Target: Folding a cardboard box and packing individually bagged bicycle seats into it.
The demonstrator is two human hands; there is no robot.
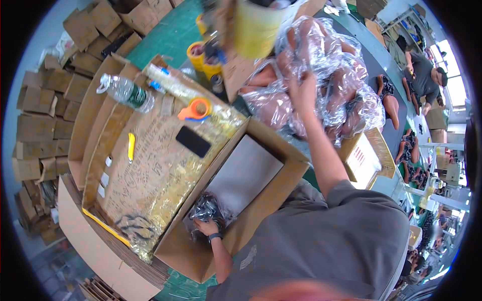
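Observation:
My left hand (pixel 206 228) is down inside an open cardboard box (pixel 271 195), its fingers closed on a dark item in a clear plastic bag (pixel 208 205). A grey-white sheet (pixel 253 163) lies beside that bag in the box. My right arm stretches forward, and my right hand (pixel 304 93) grips the clear plastic at a pile of bagged brown, glossy, rounded pieces (pixel 346 85). Their exact kind is hidden by the wrapping. The plastic partly covers the right fingertips.
Left of the box, a taped cardboard surface (pixel 150 170) holds a phone (pixel 193 141), tape dispenser (pixel 198 109), yellow cutter (pixel 131 147) and water bottle (pixel 128 93). A yellow bucket (pixel 258 30) stands ahead. Stacked cartons (pixel 42 128) line the left; a co-worker (pixel 427 75) is far right.

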